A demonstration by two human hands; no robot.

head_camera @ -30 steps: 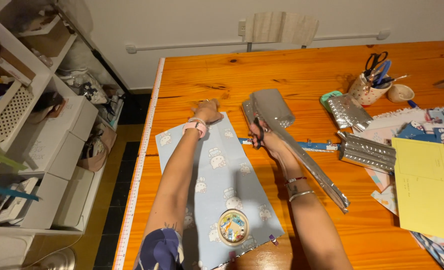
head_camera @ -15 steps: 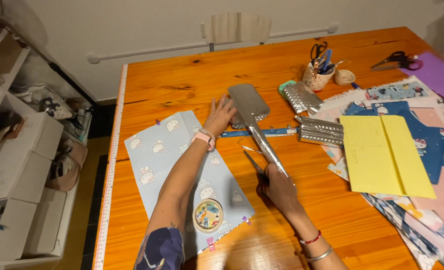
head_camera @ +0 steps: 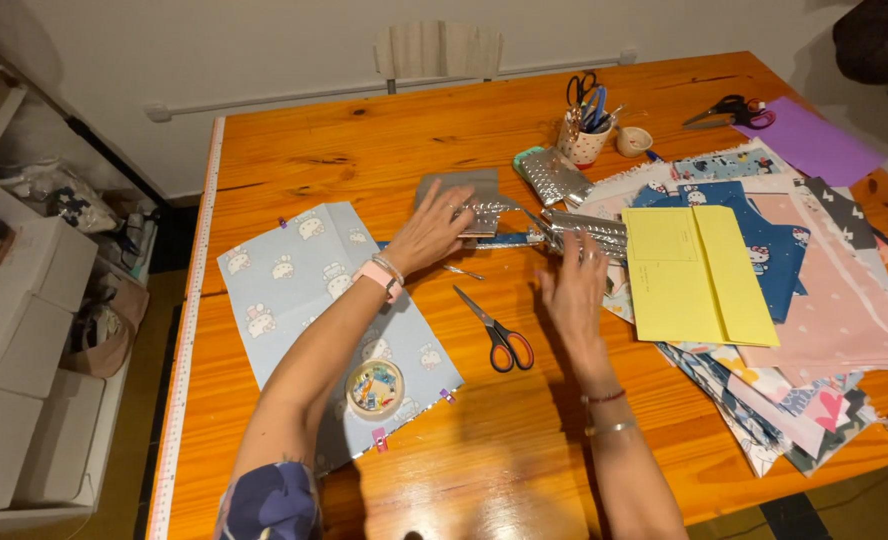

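Silvery quilted fabric strip (head_camera: 484,212) lies mid-table under the left hand (head_camera: 432,232), whose fingers press flat on it, gripping nothing; the right hand (head_camera: 574,290) hovers open just near of a second silvery piece (head_camera: 589,232); orange-handled scissors (head_camera: 496,330) lie between the arms; pale blue printed cloth (head_camera: 304,300) spreads left; a yellow folder (head_camera: 699,275) sits right.

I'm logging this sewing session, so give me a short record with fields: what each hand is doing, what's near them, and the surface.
left hand: flat on a folded silver padded sheet
right hand: open, reaching toward a silver roll, holding nothing
scissors: orange handles, lying on the table between the hands
fabric: light blue printed piece, a round tin of clips on it
surface: wooden table
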